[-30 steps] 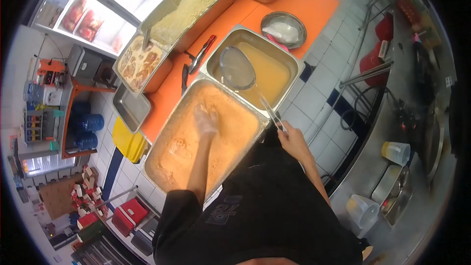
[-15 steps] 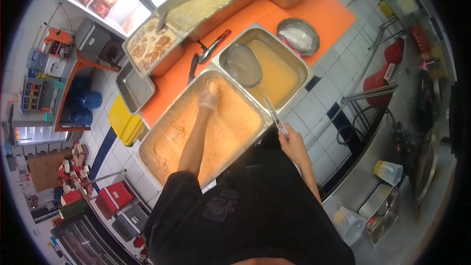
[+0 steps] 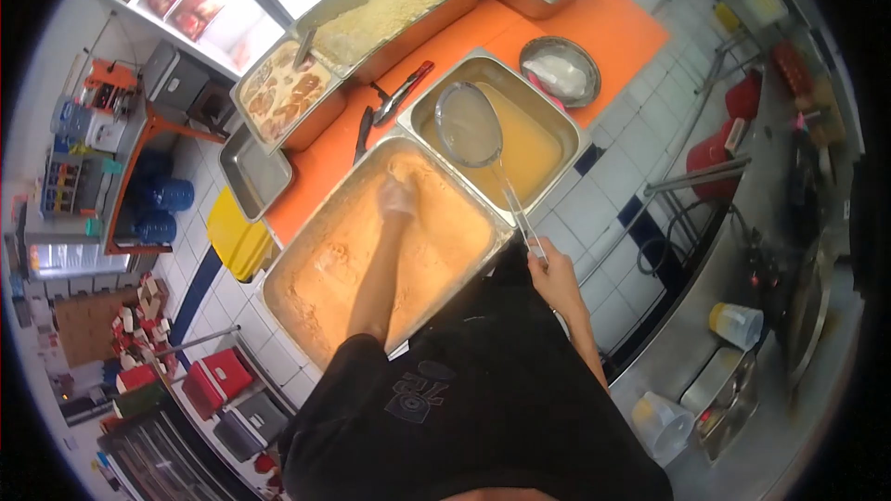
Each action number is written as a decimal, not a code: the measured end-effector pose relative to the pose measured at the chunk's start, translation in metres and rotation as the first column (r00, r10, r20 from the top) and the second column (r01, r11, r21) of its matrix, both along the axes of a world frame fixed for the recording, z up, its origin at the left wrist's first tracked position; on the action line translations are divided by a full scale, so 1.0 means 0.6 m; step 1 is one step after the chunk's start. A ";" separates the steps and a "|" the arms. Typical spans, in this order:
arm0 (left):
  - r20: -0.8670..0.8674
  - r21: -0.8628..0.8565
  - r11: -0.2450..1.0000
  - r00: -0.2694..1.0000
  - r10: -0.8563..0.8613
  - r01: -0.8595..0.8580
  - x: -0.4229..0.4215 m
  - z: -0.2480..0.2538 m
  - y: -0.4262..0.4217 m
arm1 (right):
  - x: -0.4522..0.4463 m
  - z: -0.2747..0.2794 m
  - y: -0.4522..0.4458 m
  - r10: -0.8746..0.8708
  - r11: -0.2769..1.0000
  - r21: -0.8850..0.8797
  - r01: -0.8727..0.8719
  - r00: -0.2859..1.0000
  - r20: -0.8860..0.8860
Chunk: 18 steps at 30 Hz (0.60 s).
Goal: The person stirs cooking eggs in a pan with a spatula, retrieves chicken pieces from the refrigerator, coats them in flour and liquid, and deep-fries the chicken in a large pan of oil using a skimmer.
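Observation:
My left hand [image 3: 397, 197], apparently in a clear glove, reaches into a large metal tray [image 3: 278, 311] of orange seasoned flour [image 3: 445, 223]. Its fingers are bent around a flour-coated lump at the far end that I cannot make out. Lumps under the flour show at the tray's left side. My right hand [image 3: 549, 269] is closed on the handle of a round mesh strainer [image 3: 470, 125]. The strainer's bowl hangs over a metal pan [image 3: 573, 141] of yellowish liquid [image 3: 520, 134], tilted and with nothing visible in it.
On the orange table [image 3: 617, 28] are red-handled tongs [image 3: 404, 91], a metal bowl [image 3: 562, 70] with something white, a pan of meat pieces in pale liquid [image 3: 288, 93], and a deep pan of yellowish crumbs [image 3: 399, 0]. A yellow bin [image 3: 237, 232] stands at the left, a steel counter [image 3: 613, 427] at the right.
My left hand has sunk lower into the flour with its lump, and the forearm has shifted slightly right. The strainer's bowl has moved slightly right over the liquid.

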<state>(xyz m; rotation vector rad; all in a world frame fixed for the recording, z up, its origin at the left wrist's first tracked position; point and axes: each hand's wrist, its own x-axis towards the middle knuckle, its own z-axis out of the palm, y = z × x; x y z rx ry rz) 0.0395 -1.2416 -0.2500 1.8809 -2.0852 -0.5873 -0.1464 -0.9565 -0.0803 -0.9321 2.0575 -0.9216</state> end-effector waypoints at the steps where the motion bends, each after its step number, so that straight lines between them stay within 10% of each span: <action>1: -0.005 0.107 0.990 0.995 -0.096 0.096 0.028 -0.019 -0.032 | -0.002 0.001 -0.001 0.012 1.000 -0.009 -0.012 1.000 -0.007; 5: -0.022 0.122 0.985 0.992 -0.121 0.122 0.061 0.066 0.016 | -0.011 0.013 -0.001 -0.009 1.000 -0.003 0.009 1.000 0.003; 7: 0.065 -0.312 0.945 0.994 -0.083 0.100 0.098 0.021 0.068 | -0.007 0.014 0.000 -0.022 1.000 0.012 0.022 1.000 0.012; 11: 0.142 -0.222 0.966 0.985 -0.098 0.128 0.123 -0.040 0.107 | -0.003 0.006 -0.003 -0.034 0.999 0.003 0.034 0.999 0.041; 18: 0.330 -0.043 0.999 0.944 -0.008 0.023 0.116 0.112 0.089 | -0.008 0.003 0.013 -0.034 0.999 -0.025 0.035 0.999 0.030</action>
